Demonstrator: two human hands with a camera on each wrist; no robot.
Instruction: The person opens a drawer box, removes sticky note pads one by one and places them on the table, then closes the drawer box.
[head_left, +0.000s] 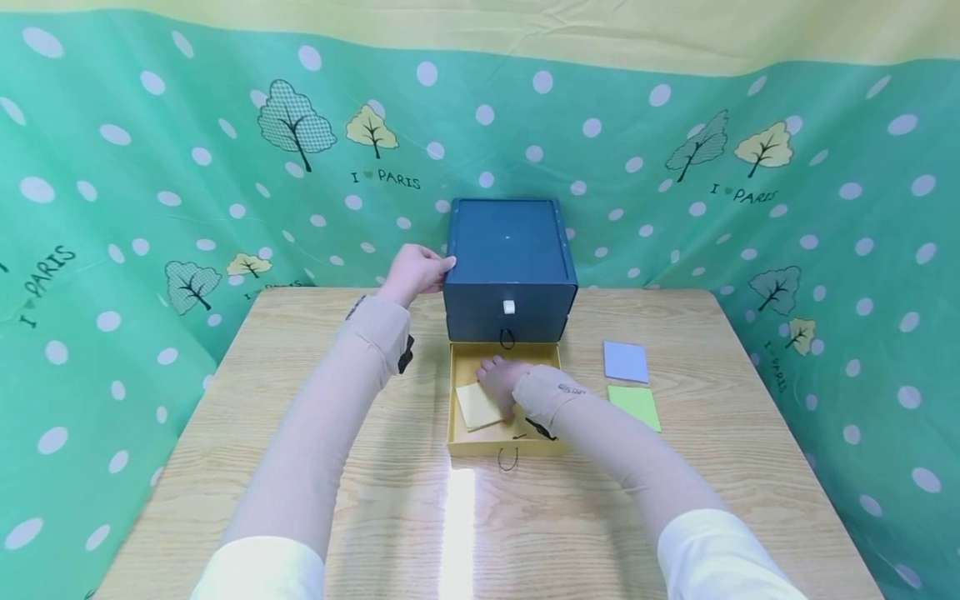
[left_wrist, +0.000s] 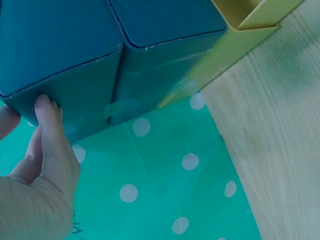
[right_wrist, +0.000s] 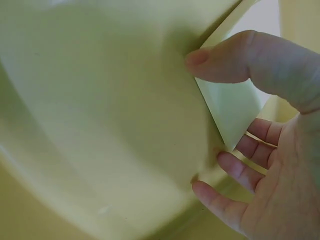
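A dark teal drawer box (head_left: 510, 250) stands at the back middle of the wooden table. Its lower yellow drawer (head_left: 455, 400) is pulled out toward me. My left hand (head_left: 416, 268) rests on the box's upper left side, and in the left wrist view its straight fingers (left_wrist: 47, 120) press flat against the teal wall (left_wrist: 65, 45). My right hand (head_left: 501, 379) reaches into the drawer and holds a pale yellow pad (head_left: 476, 406). In the right wrist view, the thumb (right_wrist: 235, 55) lies on top of the pad (right_wrist: 125, 115) and the fingers curl under its corner.
A light blue pad (head_left: 626, 362) and a green pad (head_left: 634, 406) lie on the table (head_left: 300, 467) to the right of the drawer. The upper drawer is closed and has a white pull tab (head_left: 509, 307). A green dotted cloth (head_left: 150, 167) walls in the back and both sides.
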